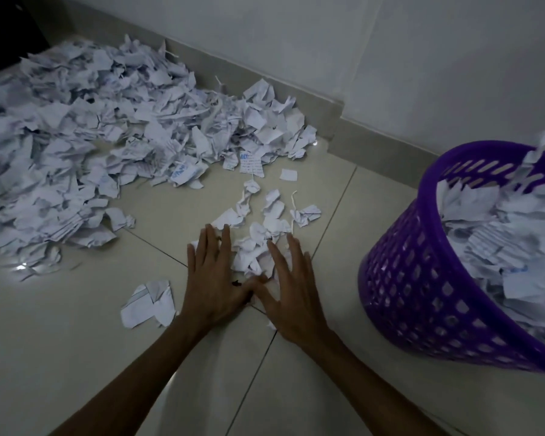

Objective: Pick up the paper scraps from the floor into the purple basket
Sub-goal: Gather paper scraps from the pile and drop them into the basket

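On the floor [76,357] between the big heap [76,136] at far left and the purple basket [416,278] at right, both hands lay open with fingers spread, the left hand [214,278] and right hand [291,291] flanking a small clump of paper scraps [255,247], gripping nothing. The step looked like raking this clump together; next the hands would need to close under it and lift right over the basket's rim. Bare tile near the basket left room, though its paper already stood high.

Bare floor [343,221] open between small scrap cluster [258,243] and purple basket [422,278], big paper pile [85,146] filling left
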